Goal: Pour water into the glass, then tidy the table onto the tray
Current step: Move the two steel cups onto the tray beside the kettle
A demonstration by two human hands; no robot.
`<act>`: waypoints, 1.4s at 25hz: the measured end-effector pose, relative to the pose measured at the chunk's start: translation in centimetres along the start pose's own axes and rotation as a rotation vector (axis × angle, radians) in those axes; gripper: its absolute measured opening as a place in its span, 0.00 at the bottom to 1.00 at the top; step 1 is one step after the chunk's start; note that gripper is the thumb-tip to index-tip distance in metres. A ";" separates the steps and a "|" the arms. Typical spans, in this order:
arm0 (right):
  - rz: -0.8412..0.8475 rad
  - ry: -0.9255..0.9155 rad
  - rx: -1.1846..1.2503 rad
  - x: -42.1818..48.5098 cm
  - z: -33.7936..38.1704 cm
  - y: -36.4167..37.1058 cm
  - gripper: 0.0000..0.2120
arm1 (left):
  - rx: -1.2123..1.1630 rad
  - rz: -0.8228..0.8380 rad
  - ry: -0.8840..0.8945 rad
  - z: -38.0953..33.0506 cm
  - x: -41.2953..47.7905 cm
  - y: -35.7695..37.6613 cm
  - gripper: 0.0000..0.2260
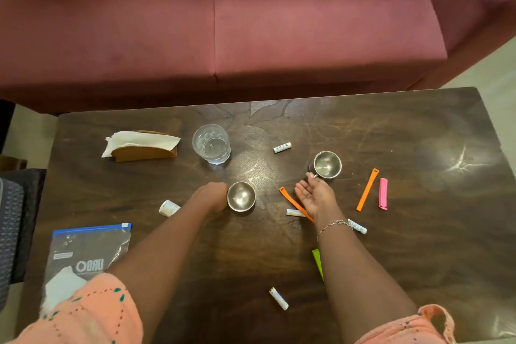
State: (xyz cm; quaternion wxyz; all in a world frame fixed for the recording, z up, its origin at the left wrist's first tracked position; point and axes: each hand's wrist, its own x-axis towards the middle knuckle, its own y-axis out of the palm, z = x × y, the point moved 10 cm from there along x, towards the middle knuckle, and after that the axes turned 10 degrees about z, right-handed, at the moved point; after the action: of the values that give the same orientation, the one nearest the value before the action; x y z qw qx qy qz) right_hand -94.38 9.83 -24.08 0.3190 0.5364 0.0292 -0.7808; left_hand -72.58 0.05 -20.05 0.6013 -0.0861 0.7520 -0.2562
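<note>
The dark wooden table (391, 126) is viewed from a single wide-angle camera worn on the head, held above the near edge and faced forward and steeply down. The far edge and both far corners are taken in at close range, the maroon sofa (307, 22) is caught beyond them, and both forearms (167, 246) are seen entering from below.

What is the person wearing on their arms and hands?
Short peach sleeves: the left sleeve has dotted stitching and small teal leaf marks, and the right sleeve is peach too. A thin silver bracelet is on the right wrist. The left hand and right hand wear no gloves.
</note>
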 end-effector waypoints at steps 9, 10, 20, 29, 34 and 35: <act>-0.040 -0.124 -0.003 -1.2 2.1 -1.5 0.12 | -0.661 0.035 -0.148 1.3 -1.4 5.0 0.10; -0.028 -0.134 0.003 -1.6 2.2 -1.4 0.12 | -0.751 0.039 -0.139 1.1 -1.8 5.2 0.14; 0.173 -0.250 -0.123 -11.4 -3.4 5.5 0.13 | -1.269 0.132 -0.003 4.0 -10.6 7.2 0.13; 0.268 -0.275 -0.244 -21.4 -15.4 12.6 0.13 | -1.351 -0.014 0.063 16.5 -22.3 9.2 0.13; 0.327 -0.276 -0.254 -26.1 -21.5 17.8 0.13 | -1.333 -0.133 0.081 24.4 -28.4 9.6 0.11; 0.347 -0.278 -0.256 -26.9 -22.5 18.9 0.12 | -1.339 -0.142 0.089 25.6 -29.3 9.6 0.11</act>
State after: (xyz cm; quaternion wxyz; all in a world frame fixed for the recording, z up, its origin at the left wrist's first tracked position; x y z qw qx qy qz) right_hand -59.97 16.12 -4.99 0.5145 0.3761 -0.0091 -0.7705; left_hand -38.87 13.88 -3.26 0.3681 -0.4789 0.7651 0.2229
